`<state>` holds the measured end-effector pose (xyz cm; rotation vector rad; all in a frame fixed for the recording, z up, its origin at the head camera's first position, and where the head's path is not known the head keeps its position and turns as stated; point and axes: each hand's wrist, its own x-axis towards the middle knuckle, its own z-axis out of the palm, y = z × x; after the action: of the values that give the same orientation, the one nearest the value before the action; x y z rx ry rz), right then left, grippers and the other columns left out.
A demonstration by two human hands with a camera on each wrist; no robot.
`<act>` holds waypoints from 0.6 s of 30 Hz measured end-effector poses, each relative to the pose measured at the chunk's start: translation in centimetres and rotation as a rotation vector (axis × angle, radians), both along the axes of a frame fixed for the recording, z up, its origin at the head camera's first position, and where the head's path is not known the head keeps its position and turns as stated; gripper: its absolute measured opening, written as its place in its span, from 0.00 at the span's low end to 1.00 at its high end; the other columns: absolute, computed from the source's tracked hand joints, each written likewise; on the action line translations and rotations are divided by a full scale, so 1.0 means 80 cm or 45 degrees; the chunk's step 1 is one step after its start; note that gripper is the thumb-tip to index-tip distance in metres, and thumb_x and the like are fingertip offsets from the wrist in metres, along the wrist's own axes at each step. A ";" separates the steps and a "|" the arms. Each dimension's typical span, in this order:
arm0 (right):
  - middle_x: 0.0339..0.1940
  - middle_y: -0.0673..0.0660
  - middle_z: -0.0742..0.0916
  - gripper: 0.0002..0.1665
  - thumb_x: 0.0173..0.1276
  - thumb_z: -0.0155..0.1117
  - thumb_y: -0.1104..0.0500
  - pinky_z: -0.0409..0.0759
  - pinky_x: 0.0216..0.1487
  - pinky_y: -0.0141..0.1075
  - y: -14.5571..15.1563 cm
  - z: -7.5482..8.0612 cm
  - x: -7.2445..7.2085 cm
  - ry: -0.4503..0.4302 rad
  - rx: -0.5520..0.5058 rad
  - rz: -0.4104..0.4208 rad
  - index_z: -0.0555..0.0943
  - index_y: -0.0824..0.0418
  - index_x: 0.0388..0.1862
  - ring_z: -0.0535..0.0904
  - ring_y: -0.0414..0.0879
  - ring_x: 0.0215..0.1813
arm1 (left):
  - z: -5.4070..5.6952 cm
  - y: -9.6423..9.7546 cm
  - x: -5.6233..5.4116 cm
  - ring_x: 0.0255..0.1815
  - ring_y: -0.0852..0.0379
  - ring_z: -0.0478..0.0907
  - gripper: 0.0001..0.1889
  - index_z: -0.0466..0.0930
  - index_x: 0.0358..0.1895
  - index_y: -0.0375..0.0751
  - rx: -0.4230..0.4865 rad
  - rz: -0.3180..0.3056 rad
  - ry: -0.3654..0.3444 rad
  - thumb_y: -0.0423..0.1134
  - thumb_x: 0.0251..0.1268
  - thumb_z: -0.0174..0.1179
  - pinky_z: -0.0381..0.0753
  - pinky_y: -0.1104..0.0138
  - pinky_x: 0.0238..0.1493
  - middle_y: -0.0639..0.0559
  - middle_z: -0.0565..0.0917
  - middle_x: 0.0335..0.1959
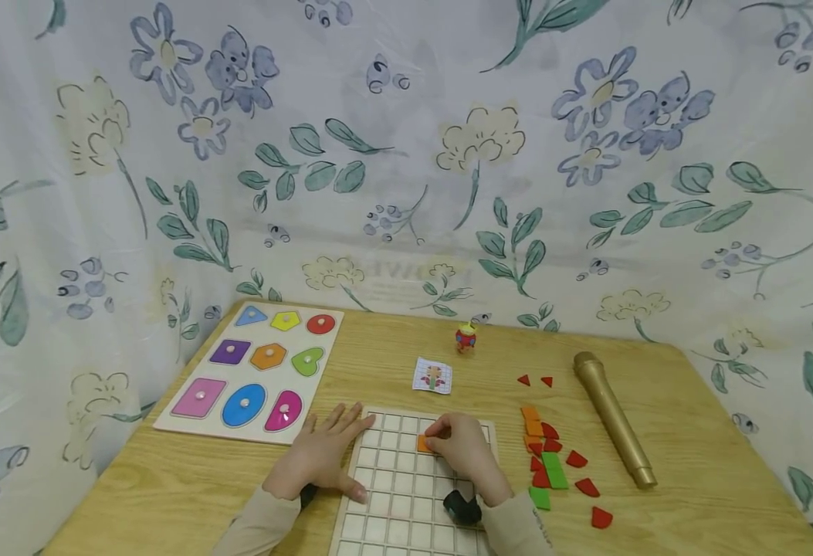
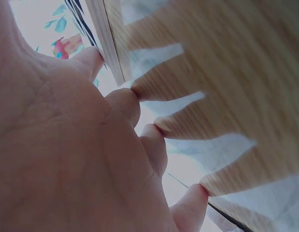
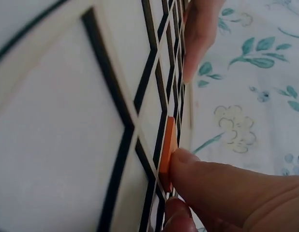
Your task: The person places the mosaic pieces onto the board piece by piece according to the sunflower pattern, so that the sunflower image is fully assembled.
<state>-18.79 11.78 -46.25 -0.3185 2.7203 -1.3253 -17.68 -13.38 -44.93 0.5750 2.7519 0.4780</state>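
Observation:
A pale grid board [image 1: 387, 506] with raised dividers lies in front of the person. Between thumb and fingers, the right hand [image 1: 467, 455] pinches a small orange square tile [image 1: 423, 443] at a cell in the second row. From the right wrist view, the thumb presses against the orange tile [image 3: 168, 152], which stands partly above the dividers. The left hand [image 1: 323, 455] lies with spread fingers at the board's left side; its thumb and index fingertip reach the board's edge. In the left wrist view, the fingertips of the left hand [image 2: 86, 140] touch the wooden surface.
Orange, red and green tiles [image 1: 554, 471] are scattered right of the board, beside a gold microphone-shaped object [image 1: 614, 417]. A shape puzzle board [image 1: 198, 371] lies left. Behind the grid are a small pattern card [image 1: 422, 381] and a toy figure [image 1: 465, 337]. A floral curtain [image 1: 406, 193] borders the table.

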 end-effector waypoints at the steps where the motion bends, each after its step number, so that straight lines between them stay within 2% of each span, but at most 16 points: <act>1: 0.31 0.53 0.86 0.03 0.61 0.69 0.63 0.75 0.31 0.31 0.001 0.000 -0.001 -0.003 -0.006 0.012 0.84 0.62 0.32 0.76 0.39 0.31 | 0.000 0.000 0.000 0.79 0.38 0.47 0.59 0.57 0.75 0.50 -0.001 0.003 0.000 0.65 0.33 0.75 0.41 0.32 0.72 0.44 0.52 0.79; 5: 0.33 0.54 0.86 0.07 0.64 0.67 0.61 0.75 0.30 0.30 0.013 0.001 -0.006 -0.079 -0.104 0.027 0.84 0.63 0.38 0.75 0.40 0.31 | -0.001 -0.001 0.000 0.79 0.38 0.46 0.59 0.58 0.75 0.51 0.011 0.010 -0.008 0.64 0.33 0.75 0.41 0.32 0.72 0.44 0.52 0.79; 10: 0.38 0.57 0.86 0.12 0.67 0.64 0.59 0.75 0.30 0.30 0.049 0.008 -0.018 -0.163 -0.222 -0.086 0.83 0.65 0.46 0.76 0.41 0.34 | -0.003 0.000 0.002 0.79 0.38 0.46 0.59 0.57 0.75 0.52 0.005 0.006 -0.010 0.65 0.33 0.74 0.41 0.32 0.72 0.44 0.52 0.79; 14: 0.45 0.61 0.85 0.17 0.69 0.62 0.60 0.78 0.37 0.32 0.092 0.013 -0.024 -0.155 -0.266 -0.171 0.80 0.67 0.53 0.79 0.42 0.41 | -0.002 0.001 0.002 0.79 0.38 0.47 0.59 0.57 0.75 0.51 0.005 0.004 -0.009 0.65 0.33 0.75 0.41 0.32 0.72 0.44 0.53 0.79; 18: 0.54 0.65 0.83 0.22 0.70 0.61 0.60 0.79 0.45 0.31 0.137 0.013 -0.023 -0.138 -0.292 -0.206 0.76 0.68 0.60 0.80 0.40 0.47 | 0.001 0.001 0.002 0.79 0.38 0.47 0.59 0.57 0.75 0.50 0.009 0.003 -0.009 0.64 0.33 0.75 0.41 0.32 0.72 0.44 0.53 0.79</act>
<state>-20.62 22.76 -45.20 -0.0411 2.5550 -1.6502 -17.53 -13.28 -44.87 0.5708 2.7455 0.4900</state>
